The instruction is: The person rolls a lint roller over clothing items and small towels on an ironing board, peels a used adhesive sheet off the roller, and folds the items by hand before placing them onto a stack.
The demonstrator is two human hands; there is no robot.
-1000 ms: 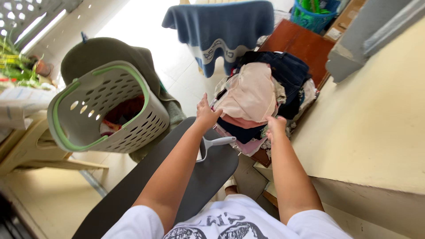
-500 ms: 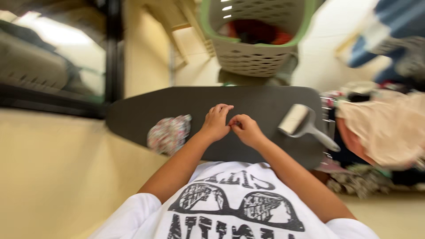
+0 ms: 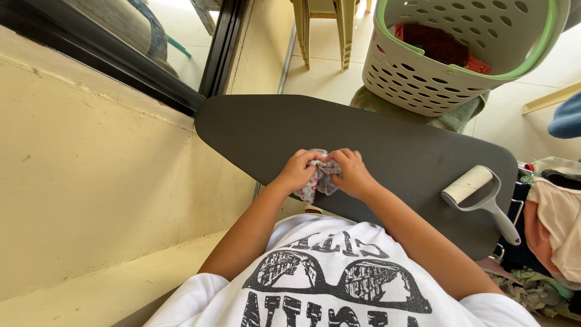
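Observation:
My left hand and my right hand meet at the near edge of a dark grey ironing board. Between them they pinch a small floral patterned cloth, bunched up so only part of it shows below the fingers. A lint roller with a grey handle lies on the board to the right of my right hand, untouched.
A grey laundry basket with a green rim holds red clothes beyond the board. A pile of folded clothes sits at the right edge. A cream wall and dark window frame stand left. Plastic chair legs are behind.
The view swung from the clothes pile to the ironing board. My hands left the pile, came together over the board, and now hold the floral cloth that lay to their left.

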